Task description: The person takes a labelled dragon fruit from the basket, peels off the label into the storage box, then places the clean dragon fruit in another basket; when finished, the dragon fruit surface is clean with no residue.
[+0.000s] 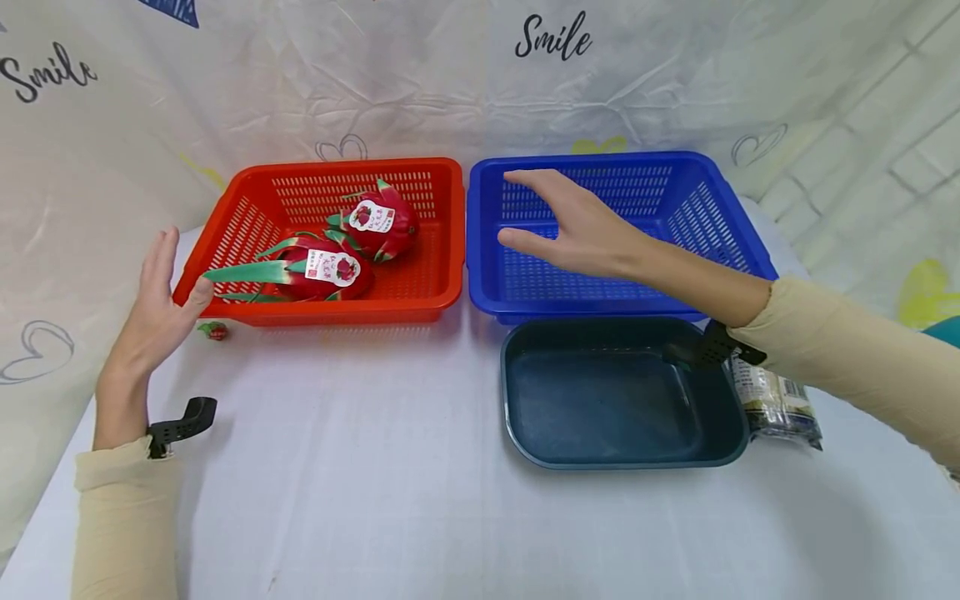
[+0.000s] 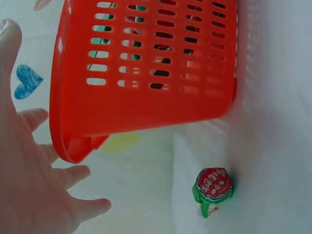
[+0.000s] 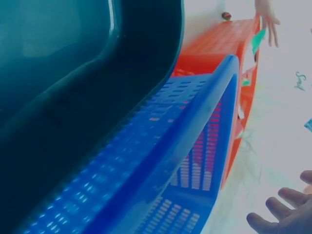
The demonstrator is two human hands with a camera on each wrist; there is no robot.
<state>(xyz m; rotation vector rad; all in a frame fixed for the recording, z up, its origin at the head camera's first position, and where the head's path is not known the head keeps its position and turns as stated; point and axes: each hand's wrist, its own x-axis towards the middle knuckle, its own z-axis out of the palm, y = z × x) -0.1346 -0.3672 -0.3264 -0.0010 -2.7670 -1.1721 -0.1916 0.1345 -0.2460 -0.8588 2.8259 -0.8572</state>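
Note:
My left hand [image 1: 157, 308] is at the left end of the red basket [image 1: 345, 313], its fingers extended and nothing held. Inside that basket lie two dragon fruits, one nearer the front [image 1: 292, 287] and one farther back [image 1: 408, 223], both with white labels and green leaf tips. Above the blue basket [image 1: 525, 292] my right hand [image 1: 581, 225] reaches in from the right, thumb and fingers spread apart and holding nothing. No items show inside the blue basket. In the left wrist view, a small red and green wrapped candy [image 2: 214, 185] sits on the table beside the red basket.
A dark teal tray [image 1: 622, 462] stands in front of the blue basket. Right of it, partly under the right forearm, lies a printed plastic packet [image 1: 780, 404]. A patterned cloth [image 1: 435, 75] hangs behind the baskets. The white table [image 1: 360, 467] extends toward the front.

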